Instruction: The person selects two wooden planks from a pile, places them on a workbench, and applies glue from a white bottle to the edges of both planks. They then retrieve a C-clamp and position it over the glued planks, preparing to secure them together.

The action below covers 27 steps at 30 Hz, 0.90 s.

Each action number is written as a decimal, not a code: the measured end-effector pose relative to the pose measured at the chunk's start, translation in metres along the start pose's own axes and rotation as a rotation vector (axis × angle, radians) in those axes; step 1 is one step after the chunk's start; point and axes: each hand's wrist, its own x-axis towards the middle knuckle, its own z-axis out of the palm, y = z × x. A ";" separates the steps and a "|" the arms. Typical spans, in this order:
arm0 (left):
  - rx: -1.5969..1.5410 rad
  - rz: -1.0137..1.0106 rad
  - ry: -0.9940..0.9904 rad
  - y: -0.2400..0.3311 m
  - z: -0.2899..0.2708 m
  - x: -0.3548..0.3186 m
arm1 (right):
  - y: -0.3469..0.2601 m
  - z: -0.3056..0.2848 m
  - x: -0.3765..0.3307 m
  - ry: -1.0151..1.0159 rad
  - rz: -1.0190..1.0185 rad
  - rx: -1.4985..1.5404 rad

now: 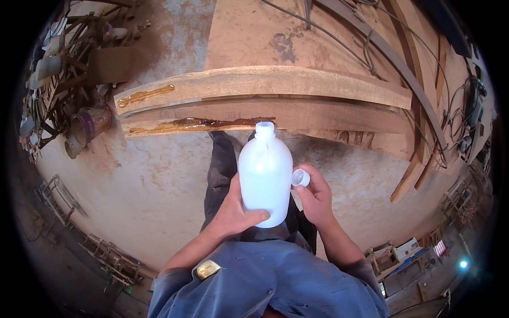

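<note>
A white plastic bottle (265,172) is tilted away from me, its uncapped neck over the near edge of a wooden board. My left hand (239,209) grips the bottle low on its side, the thumb across its front. In my right hand (315,196) a small white cap (300,177) is pinched beside the bottle, its hollow side showing. Wet amber liquid (207,124) lies in a long streak along the left half of the near board (328,115). The far board (297,82) carries a shorter amber streak (146,95) at its left end.
Both boards rest on a wide brown panel (238,37). Cables (328,40) and long curved wood strips (395,47) lie at the right. A rusty bucket (90,124) and piled scraps (79,58) stand at the left. Wooden frames (111,259) sit on the floor behind me.
</note>
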 end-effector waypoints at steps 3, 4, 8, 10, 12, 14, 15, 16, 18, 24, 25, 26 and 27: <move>0.062 -0.003 0.002 -0.004 -0.003 -0.001 | 0.001 0.001 -0.001 0.011 -0.017 -0.037; 0.061 -0.002 -0.003 -0.003 -0.004 -0.001 | 0.001 0.002 -0.001 0.010 -0.021 -0.046; 0.061 0.006 -0.017 -0.002 -0.009 -0.003 | 0.000 0.005 -0.003 -0.006 -0.011 -0.040; 0.051 0.019 -0.021 -0.003 -0.011 -0.003 | -0.001 0.006 -0.002 -0.020 -0.018 -0.039; 0.024 0.037 -0.021 -0.005 -0.013 -0.004 | -0.002 0.009 -0.001 -0.041 -0.050 -0.060; 0.013 0.027 -0.004 -0.004 -0.015 -0.007 | -0.001 0.011 0.000 -0.059 -0.046 -0.060; 0.010 0.020 0.005 -0.002 -0.016 -0.008 | 0.000 0.011 0.000 -0.067 -0.042 -0.057; 0.029 0.022 0.005 -0.001 -0.018 -0.008 | 0.000 0.013 0.001 -0.064 -0.036 -0.052; 0.068 0.026 0.006 0.001 -0.021 -0.010 | 0.000 0.016 0.001 -0.060 -0.025 -0.041; -0.014 0.023 0.014 -0.003 -0.029 -0.015 | -0.003 0.029 0.003 -0.040 -0.023 -0.059; -0.022 0.022 0.017 -0.002 -0.030 -0.016 | -0.003 0.030 0.003 -0.042 -0.018 -0.054; -0.031 0.020 0.020 -0.002 -0.031 -0.017 | -0.003 0.031 0.003 -0.043 -0.013 -0.048; -0.037 0.018 0.022 -0.001 -0.032 -0.018 | -0.003 0.033 0.003 -0.043 -0.008 -0.041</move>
